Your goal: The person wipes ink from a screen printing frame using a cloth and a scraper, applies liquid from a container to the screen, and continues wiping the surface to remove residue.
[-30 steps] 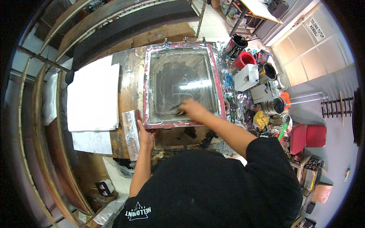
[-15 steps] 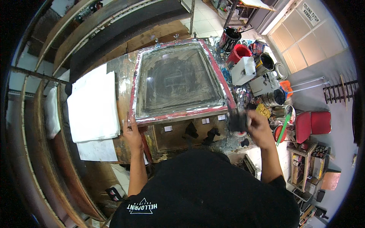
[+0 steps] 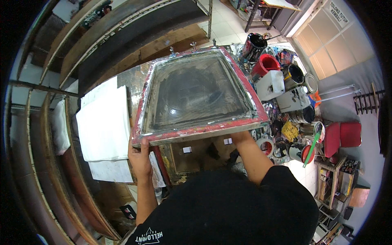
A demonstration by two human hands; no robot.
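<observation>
A large printing screen (image 3: 196, 92) with a red, paint-smeared frame and dark mesh is tilted up at its near edge, hinged at the far side. My left hand (image 3: 141, 157) grips the frame's near left corner from below. My right hand (image 3: 241, 134) reaches under the near right part of the frame; its fingers are hidden behind the frame. Under the raised screen lies a brown work board (image 3: 196, 153) with small white tabs on it.
A stack of white sheets (image 3: 104, 122) lies left of the screen. Several paint cans, a red bucket (image 3: 265, 65) and white tubs (image 3: 271, 85) crowd the right side. Long wooden shelves (image 3: 45, 134) curve along the left. A red stool (image 3: 343, 136) stands at far right.
One second ago my right hand was on the flat mesh. It then swung out to the right, and now sits under the frame's near edge, which has risen.
</observation>
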